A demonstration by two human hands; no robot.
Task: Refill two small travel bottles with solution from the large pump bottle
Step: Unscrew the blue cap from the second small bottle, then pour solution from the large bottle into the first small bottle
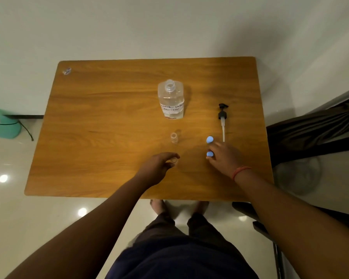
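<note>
Clear large bottle [171, 99], uncapped, upright mid wooden table [101, 121]; pump [222, 119] lying right. Two small bottles: one [173, 137] standing, one [174, 160] pinched by left hand [157, 166], mostly hidden. Two blue caps [209, 139]; right hand [224, 158] touching nearer cap [209, 154], grip unclear. Pale tiled floor [48, 214].

large bottle [171, 101]: 1 | small bottles [173, 137] [174, 160]: 2 | blue caps [209, 139] [209, 154]: 2 | pump [223, 117]: 1 | hands [156, 167] [225, 158]: 2
</note>
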